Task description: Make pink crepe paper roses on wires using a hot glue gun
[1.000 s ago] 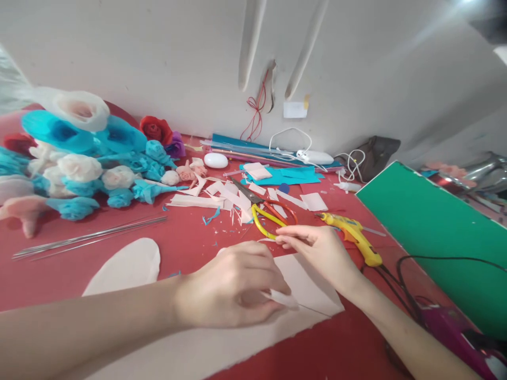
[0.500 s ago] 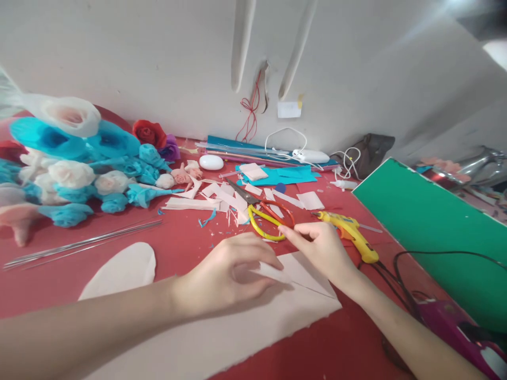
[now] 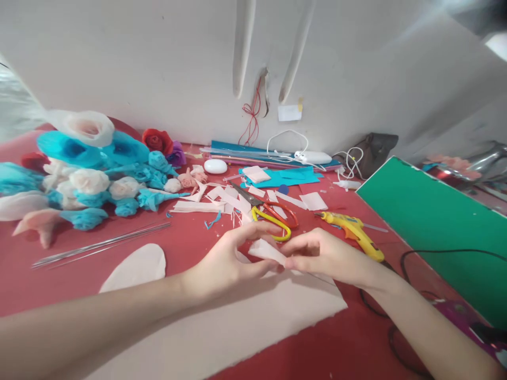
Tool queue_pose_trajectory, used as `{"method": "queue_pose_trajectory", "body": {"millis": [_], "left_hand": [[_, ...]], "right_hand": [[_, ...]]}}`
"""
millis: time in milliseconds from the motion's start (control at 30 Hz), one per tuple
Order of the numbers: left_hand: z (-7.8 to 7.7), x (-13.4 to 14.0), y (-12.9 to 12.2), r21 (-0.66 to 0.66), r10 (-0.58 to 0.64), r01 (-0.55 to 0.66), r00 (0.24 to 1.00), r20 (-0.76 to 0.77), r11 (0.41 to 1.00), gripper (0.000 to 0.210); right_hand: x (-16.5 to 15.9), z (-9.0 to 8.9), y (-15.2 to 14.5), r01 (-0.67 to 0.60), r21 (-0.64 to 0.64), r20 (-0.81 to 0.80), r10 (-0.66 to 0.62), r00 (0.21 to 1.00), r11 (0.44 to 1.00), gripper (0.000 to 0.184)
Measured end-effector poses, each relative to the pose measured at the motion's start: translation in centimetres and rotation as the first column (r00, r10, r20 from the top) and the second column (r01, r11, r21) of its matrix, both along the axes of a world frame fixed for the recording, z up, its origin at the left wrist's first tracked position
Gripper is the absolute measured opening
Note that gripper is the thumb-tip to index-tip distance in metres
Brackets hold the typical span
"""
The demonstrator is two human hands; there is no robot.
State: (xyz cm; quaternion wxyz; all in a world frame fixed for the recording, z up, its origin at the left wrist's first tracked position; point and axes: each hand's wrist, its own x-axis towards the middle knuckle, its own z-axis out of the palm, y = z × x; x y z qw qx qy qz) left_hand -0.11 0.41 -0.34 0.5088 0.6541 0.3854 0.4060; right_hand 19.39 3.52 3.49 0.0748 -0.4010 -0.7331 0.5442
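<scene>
A small rolled or folded piece of pale pink crepe paper (image 3: 264,249) is pinched between the fingertips of my two hands. My left hand (image 3: 227,261) grips it from the left, with the index finger arched over the top. From the right, my right hand (image 3: 325,253) closes thumb and fingers on its lower end. Beneath both hands spreads a large pale pink paper sheet (image 3: 222,327), partly covered by my left forearm. A thin dark line on the sheet, by my right hand, could be a wire or a fold. Scissors (image 3: 277,216) with yellow and red handles lie just beyond my fingers.
Blue, white and red paper flowers (image 3: 91,182) crowd the left. Metal wires (image 3: 103,245) and a rounded paper piece (image 3: 137,266) lie nearer. Paper scraps (image 3: 229,198) scatter behind the scissors. A yellow glue gun (image 3: 356,235) rests at right beside a green board (image 3: 431,232).
My right hand has moved from beside the scissors' handles down to the small paper piece and now pinches it. My left hand has raised the piece slightly. The view has shifted a little.
</scene>
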Motion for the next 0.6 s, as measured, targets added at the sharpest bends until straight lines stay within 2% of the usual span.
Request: {"method": "queue_pose_trajectory", "body": {"millis": [167, 267, 367, 467, 500, 533, 600], "left_hand": [[0.7, 0.0, -0.6, 0.057, -0.004, -0.001, 0.996, 0.085, 0.998, 0.046], [1.6, 0.1, -0.9, 0.115, 0.033, -0.053, 0.986, 0.166, 0.992, 0.049], [3.0, 0.0, -1.1, 0.183, 0.049, -0.074, 0.989, 0.139, 0.980, 0.034], [4.1, -0.3, -1.2, 0.323, 0.026, -0.044, 0.998, 0.060, 0.945, 0.023], [4.4, -0.4, -1.2, 0.370, 0.033, -0.046, 0.999, 0.042, 0.928, 0.022], [4.5, -0.4, -1.3, 0.411, 0.048, -0.057, 0.998, 0.031, 0.910, 0.023], [4.7, -0.5, -1.5, 0.472, 0.079, -0.073, 0.997, 0.008, 0.878, 0.021]], "right_hand": [[-0.4, 0.4, -0.6, 0.085, 0.045, -0.086, -0.081, 0.993, 0.995, 0.020], [-0.9, 1.0, -1.4, 0.179, 0.121, -0.183, -0.156, 0.971, 0.976, 0.020], [-1.2, 1.4, -2.3, 0.241, 0.231, -0.291, -0.169, 0.941, 0.943, 0.016], [-1.3, 1.5, -3.1, 0.279, 0.371, -0.361, -0.140, 0.922, 0.886, 0.012], [-1.3, 1.5, -3.3, 0.288, 0.443, -0.364, -0.123, 0.923, 0.849, 0.013], [-1.3, 1.4, -3.5, 0.293, 0.539, -0.354, -0.103, 0.929, 0.790, 0.014], [-1.4, 1.4, -3.8, 0.281, 0.734, -0.311, -0.063, 0.948, 0.618, 0.016]]}}
